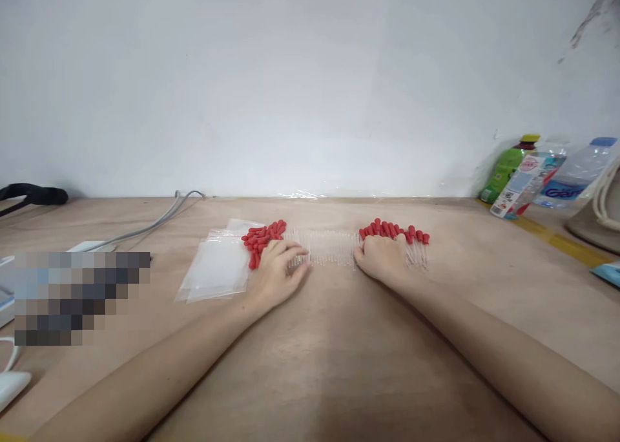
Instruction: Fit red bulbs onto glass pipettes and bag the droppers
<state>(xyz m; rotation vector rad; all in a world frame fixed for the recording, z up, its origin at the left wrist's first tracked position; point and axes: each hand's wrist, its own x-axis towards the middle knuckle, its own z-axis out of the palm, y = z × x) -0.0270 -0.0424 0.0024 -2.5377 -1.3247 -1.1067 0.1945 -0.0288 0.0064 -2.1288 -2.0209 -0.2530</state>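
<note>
Head view: a row of thin clear tubes (333, 249) is laid on the table (310, 371) between the left hand (278, 271), thumb and fingers parted beside red caps (258, 238), and the right hand (382, 257), fingers curled, whose grip cannot be told

Both bare forearms (167, 368) are slanting forward and inward. The left hand (277, 269) is resting loosely curved, thumb (300, 274) just apart from forefinger (296, 253). The right hand (385, 256) is lying curled, knuckles (378, 242) up
</note>
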